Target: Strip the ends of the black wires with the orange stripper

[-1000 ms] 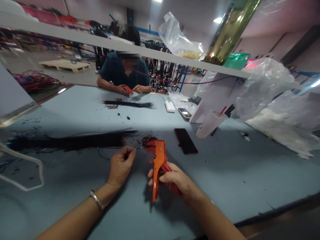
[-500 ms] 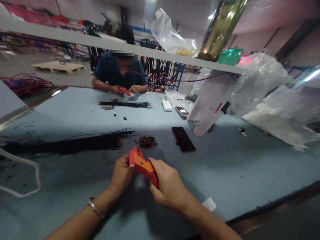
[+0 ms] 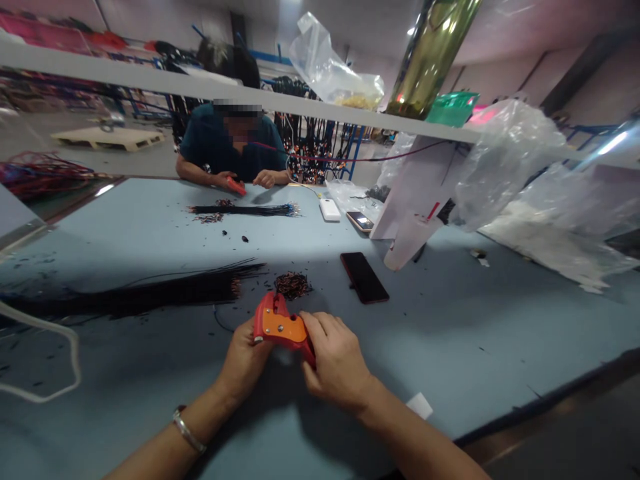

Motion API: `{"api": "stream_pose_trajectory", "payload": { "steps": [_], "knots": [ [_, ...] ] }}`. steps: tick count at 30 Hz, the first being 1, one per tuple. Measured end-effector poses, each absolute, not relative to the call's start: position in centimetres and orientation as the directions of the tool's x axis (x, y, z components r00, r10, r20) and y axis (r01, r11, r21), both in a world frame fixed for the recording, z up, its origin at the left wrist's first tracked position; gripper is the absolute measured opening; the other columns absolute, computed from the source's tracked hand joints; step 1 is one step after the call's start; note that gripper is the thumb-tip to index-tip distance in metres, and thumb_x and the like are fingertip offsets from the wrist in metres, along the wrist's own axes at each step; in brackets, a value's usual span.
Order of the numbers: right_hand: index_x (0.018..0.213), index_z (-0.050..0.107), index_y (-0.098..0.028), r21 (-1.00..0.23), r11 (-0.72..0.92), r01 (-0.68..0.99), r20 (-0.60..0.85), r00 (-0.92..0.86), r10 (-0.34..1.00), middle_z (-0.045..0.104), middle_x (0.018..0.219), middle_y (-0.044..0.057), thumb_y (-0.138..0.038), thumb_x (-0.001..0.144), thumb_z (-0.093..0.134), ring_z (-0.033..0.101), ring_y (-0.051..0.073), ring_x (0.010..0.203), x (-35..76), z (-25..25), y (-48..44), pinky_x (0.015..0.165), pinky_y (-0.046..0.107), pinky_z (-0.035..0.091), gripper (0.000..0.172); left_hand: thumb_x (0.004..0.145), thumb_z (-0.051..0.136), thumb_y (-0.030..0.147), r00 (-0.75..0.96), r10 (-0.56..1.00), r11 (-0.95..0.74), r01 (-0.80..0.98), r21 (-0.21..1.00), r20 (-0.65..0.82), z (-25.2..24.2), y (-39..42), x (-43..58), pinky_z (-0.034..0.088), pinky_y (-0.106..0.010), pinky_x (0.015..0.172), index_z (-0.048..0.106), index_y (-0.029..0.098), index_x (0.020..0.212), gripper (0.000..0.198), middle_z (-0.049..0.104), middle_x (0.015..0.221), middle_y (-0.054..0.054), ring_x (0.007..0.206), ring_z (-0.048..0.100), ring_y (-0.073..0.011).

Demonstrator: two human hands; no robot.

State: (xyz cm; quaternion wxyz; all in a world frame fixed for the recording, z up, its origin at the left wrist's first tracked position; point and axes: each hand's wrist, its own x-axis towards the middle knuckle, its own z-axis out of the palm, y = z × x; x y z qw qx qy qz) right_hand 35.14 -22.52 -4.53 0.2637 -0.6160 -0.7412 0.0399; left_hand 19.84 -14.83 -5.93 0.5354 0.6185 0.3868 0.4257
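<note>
My right hand [image 3: 337, 357] is wrapped around the handles of a red and orange wire stripper [image 3: 281, 328], whose head points up and to the left. At that head is my left hand [image 3: 245, 357], fingers closed. A thin dark wire [image 3: 219, 321] runs into the left hand; its end is hidden behind the tool. Just beyond the stripper lies a small heap of black and copper wire offcuts [image 3: 293, 285]. To the left stretches a thick bundle of black wires [image 3: 170, 291], its copper-coloured ends facing the heap.
A dark phone [image 3: 365, 277] lies right of the heap, near a tilted plastic cup [image 3: 413, 240]. Across the table a co-worker [image 3: 233, 147] holds a red tool, behind a second wire bundle [image 3: 245, 210]. A shelf [image 3: 300, 97] crosses above. A white cable [image 3: 75, 353] loops at left.
The wire stripper has turned so its orange side faces me more, both hands still on or at it. The whole view has shifted slightly. The co-worker's red tool has tilted a little.
</note>
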Motion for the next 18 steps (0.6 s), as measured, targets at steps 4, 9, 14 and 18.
{"api": "stream_pose_trajectory", "payload": {
  "steps": [4, 9, 14, 18],
  "knots": [
    [0.113, 0.053, -0.011, -0.347, 0.228, 0.910, 0.378, -0.087, 0.922, 0.059, 0.100, 0.014, -0.017, 0.062, 0.051, 0.053, 0.027, 0.088, 35.1, -4.7, -22.1, 0.079, 0.041, 0.044, 0.051, 0.067, 0.066, 0.031, 0.338, 0.936, -0.123, 0.041, 0.992, 0.102, -5.5, -14.9, 19.9, 0.052, -0.027, 0.069, 0.070, 0.014, 0.072, 0.018, 0.073, 0.074, -0.004, 0.068, 0.064, -0.0186],
    [0.105, 0.055, -0.011, -0.310, 0.234, 0.921, 0.405, -0.095, 0.910, 0.060, 0.094, 0.014, -0.017, 0.064, 0.050, 0.053, 0.026, 0.082, 34.9, -5.1, -21.6, 0.076, 0.039, 0.044, 0.042, 0.066, 0.065, 0.032, 0.319, 0.941, -0.140, 0.056, 0.989, 0.115, -5.5, -14.8, 20.0, 0.050, -0.025, 0.063, 0.068, 0.014, 0.066, 0.018, 0.070, 0.067, -0.003, 0.062, 0.060, -0.0164],
    [0.096, 0.056, -0.013, -0.291, 0.205, 0.934, 0.385, -0.082, 0.919, 0.062, 0.087, 0.011, -0.017, 0.066, 0.049, 0.054, 0.023, 0.074, 34.8, -4.9, -21.1, 0.069, 0.034, 0.043, 0.031, 0.065, 0.064, 0.033, 0.266, 0.959, -0.116, 0.055, 0.992, 0.097, -5.6, -14.8, 20.0, 0.048, -0.025, 0.058, 0.066, 0.014, 0.062, 0.019, 0.067, 0.061, -0.002, 0.058, 0.056, -0.0151],
    [0.094, 0.057, -0.014, -0.274, 0.169, 0.947, 0.361, -0.062, 0.931, 0.062, 0.084, 0.010, -0.018, 0.067, 0.051, 0.054, 0.022, 0.070, 34.7, -4.9, -20.9, 0.065, 0.032, 0.042, 0.028, 0.065, 0.066, 0.034, 0.278, 0.957, -0.099, 0.048, 0.994, 0.082, -6.0, -14.5, 20.0, 0.049, -0.025, 0.061, 0.068, 0.014, 0.066, 0.021, 0.069, 0.064, -0.003, 0.060, 0.057, -0.0158]
  ]
}}
